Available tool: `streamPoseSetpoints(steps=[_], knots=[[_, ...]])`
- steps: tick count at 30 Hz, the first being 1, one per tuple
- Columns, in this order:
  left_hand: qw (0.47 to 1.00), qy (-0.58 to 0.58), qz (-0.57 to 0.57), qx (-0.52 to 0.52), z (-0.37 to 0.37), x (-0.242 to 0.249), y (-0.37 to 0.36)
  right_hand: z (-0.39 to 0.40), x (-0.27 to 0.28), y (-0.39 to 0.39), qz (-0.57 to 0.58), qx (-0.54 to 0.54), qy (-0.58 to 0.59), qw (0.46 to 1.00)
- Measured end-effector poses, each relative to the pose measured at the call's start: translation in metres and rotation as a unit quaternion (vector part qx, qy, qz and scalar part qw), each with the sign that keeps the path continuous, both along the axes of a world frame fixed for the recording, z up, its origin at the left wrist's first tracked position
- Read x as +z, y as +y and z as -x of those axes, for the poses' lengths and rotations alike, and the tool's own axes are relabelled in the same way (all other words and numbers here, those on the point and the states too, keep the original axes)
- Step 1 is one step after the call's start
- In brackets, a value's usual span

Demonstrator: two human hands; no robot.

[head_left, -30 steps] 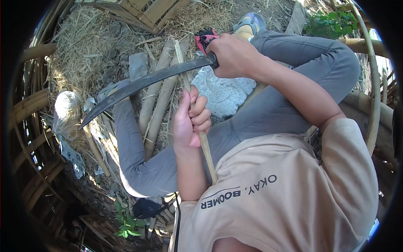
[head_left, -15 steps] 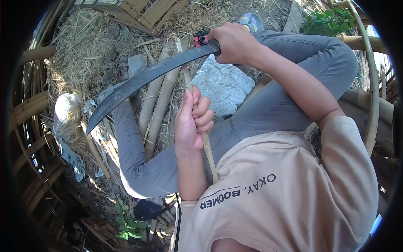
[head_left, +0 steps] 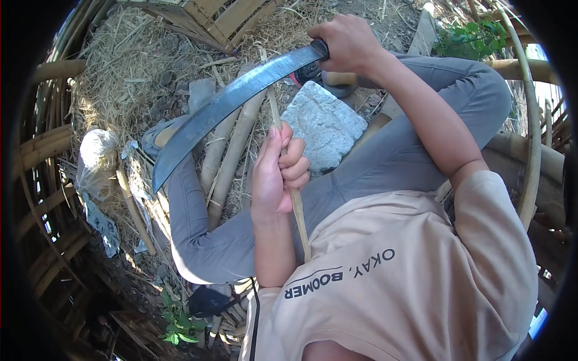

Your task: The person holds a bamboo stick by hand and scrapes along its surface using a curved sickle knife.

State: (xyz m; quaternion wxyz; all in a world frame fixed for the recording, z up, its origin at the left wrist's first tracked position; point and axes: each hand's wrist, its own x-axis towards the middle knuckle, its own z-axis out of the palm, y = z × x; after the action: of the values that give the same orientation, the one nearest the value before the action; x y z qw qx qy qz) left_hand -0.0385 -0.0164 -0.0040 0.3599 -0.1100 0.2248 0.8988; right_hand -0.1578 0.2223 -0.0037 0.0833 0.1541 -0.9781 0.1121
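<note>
My right hand (head_left: 350, 45) is closed around the handle of a machete (head_left: 232, 99), whose long curved blade reaches down to the left. Below the blade, my left hand (head_left: 280, 168) is wrapped around a thin bamboo strip (head_left: 300, 225). The strip slants up through my fist, its lower end against my shirt, and its upper part crosses the blade in this view. A pale rough stone (head_left: 325, 123) lies just right of my left hand, between my bent legs.
Two bamboo poles (head_left: 232, 159) lie on the ground left of my hands, with dry straw (head_left: 126, 78) beyond. A wooden crate (head_left: 211, 21) stands at the top. A stuffed plastic bag (head_left: 96, 156) sits at left. Bamboo walls (head_left: 45, 198) surround the spot.
My right hand and the machete have shifted right and slightly up, and the blade face now catches more light. My left hand stays nearly in place on the strip.
</note>
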Motion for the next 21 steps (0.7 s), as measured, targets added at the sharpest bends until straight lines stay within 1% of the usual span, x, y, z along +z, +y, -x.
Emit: streamPoseSetpoints(steps=[1,4,5,8,9,10,13,16,17,20,21], knots=[[1.0,0.002,-0.002,0.001,0.0,-0.001,0.001,0.002,0.0,0.0,0.001,0.015,0.009,1.0],[0.999,-0.027,-0.008,0.018,0.002,-0.008,-0.004,-0.015,0.002,-0.017,-0.001,0.039,-0.031,0.999],[0.999,-0.029,-0.004,0.018,0.0,-0.009,-0.005,-0.02,0.002,-0.026,0.002,0.04,-0.077,0.996],[0.999,-0.021,0.022,0.011,0.003,-0.007,-0.001,-0.018,0.01,-0.028,-0.022,0.035,-0.099,0.994],[0.999,-0.018,0.038,0.008,0.002,-0.004,0.001,-0.012,0.0,-0.02,0.009,0.009,-0.072,0.997],[0.998,-0.013,0.053,0.007,0.002,-0.002,0.004,-0.013,-0.007,-0.017,0.023,0.006,-0.072,0.997],[1.0,-0.023,0.016,0.005,0.006,-0.008,0.002,-0.015,-0.007,-0.013,0.043,0.008,-0.066,0.997],[0.999,-0.039,0.033,0.001,0.01,-0.008,0.0,-0.031,0.0,-0.028,0.015,0.08,-0.086,0.993],[0.999,-0.035,0.038,0.002,0.007,-0.007,-0.001,-0.03,-0.001,-0.032,0.002,0.086,-0.111,0.99],[0.999,-0.032,0.044,0.001,-0.001,-0.004,0.0,-0.012,-0.009,-0.018,0.041,0.001,-0.069,0.997],[0.998,-0.036,0.046,0.008,0.003,-0.004,0.003,-0.011,-0.011,-0.019,0.059,0.011,-0.039,0.997]])
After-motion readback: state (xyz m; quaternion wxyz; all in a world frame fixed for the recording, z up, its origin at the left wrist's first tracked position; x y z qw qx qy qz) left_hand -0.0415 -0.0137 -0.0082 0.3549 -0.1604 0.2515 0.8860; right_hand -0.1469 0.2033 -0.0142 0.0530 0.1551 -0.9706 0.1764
